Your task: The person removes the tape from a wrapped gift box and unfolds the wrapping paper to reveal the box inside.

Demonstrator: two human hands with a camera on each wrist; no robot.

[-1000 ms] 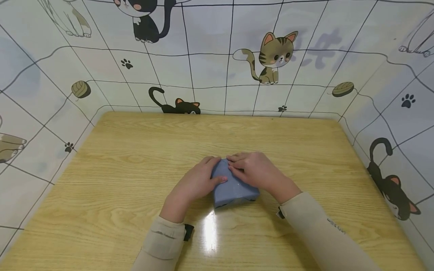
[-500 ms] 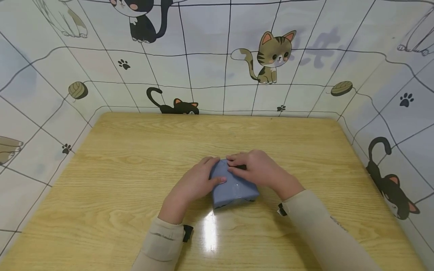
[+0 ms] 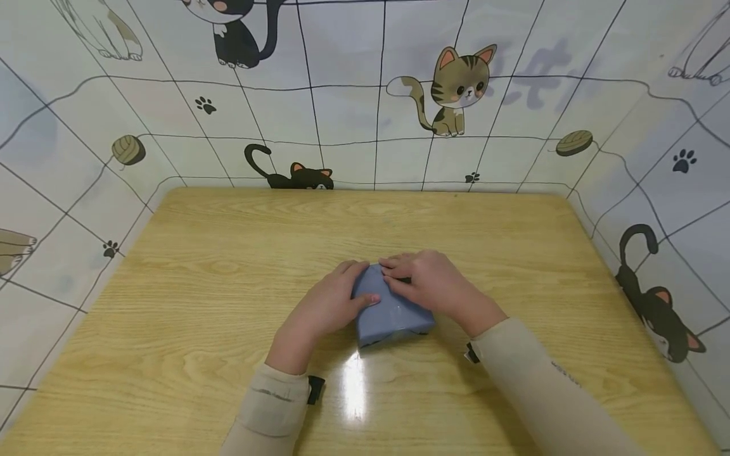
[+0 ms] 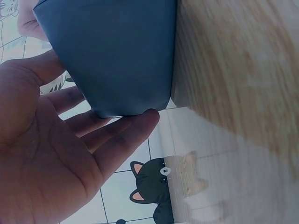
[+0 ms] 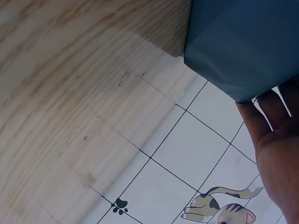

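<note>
A small package in blue-grey paper (image 3: pixel 393 318) rests on the wooden table in the head view, its near side shaded underneath. My left hand (image 3: pixel 327 303) grips its left side, thumb on the top face and fingers along the far left. In the left wrist view, those fingers reach the end of the blue package (image 4: pixel 117 60). My right hand (image 3: pixel 436 286) presses on the far right part of the top with nearly straight fingers, a dark gap showing beside the thumb. The right wrist view has its fingertips at the edge of the package (image 5: pixel 247 46); their tips are hidden.
The wooden table (image 3: pixel 228 253) spreads around both hands and reflects a bright light near the front. Walls covered in cat-patterned paper (image 3: pixel 348 114) enclose its back and sides. Small black straps (image 3: pixel 315 389) show at the sleeve cuffs.
A gap has opened between my right thumb and fingers as that hand shifted slightly on the package. The left hand keeps its hold, and the package stays nearly in place.
</note>
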